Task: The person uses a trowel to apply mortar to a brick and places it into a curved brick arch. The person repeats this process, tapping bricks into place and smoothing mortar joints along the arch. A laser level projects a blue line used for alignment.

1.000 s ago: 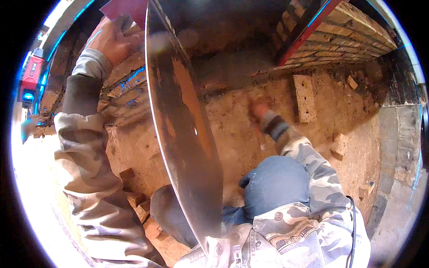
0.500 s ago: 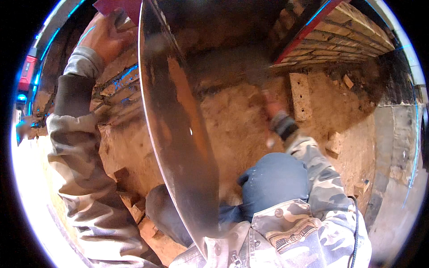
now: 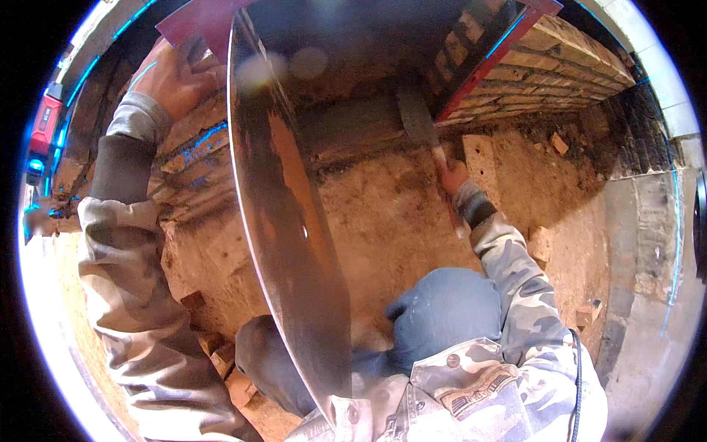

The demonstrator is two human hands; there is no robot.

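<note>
At the upper left, my left hand (image 3: 173, 79) is closed at the edge of a red metal frame (image 3: 199, 28); its fingertips are partly hidden there. A long dark panel (image 3: 294, 228) with rusty patches and a bright edge runs from that frame down toward my jacket, close in front of me. Right of centre, my right hand (image 3: 452, 177) wraps round the handle of a trowel-like tool with a flat grey blade (image 3: 417, 116). The blade points away from me, close to the lower end of a red-edged metal piece (image 3: 479, 70). Its handle end sticks out below my hand.
A pale brick with holes (image 3: 480, 160) lies beside my right hand. Stacked brickwork (image 3: 556, 66) rises at the upper right. Broken bricks (image 3: 217, 350) lie by my left knee. A red device with a blue light (image 3: 46, 129) stands at the far left, and blue lines cross the walls.
My right hand and the tool, blurred before, now show clearly, with the blade by the red-edged piece. The view has shifted slightly. My left hand stays on the frame.
</note>
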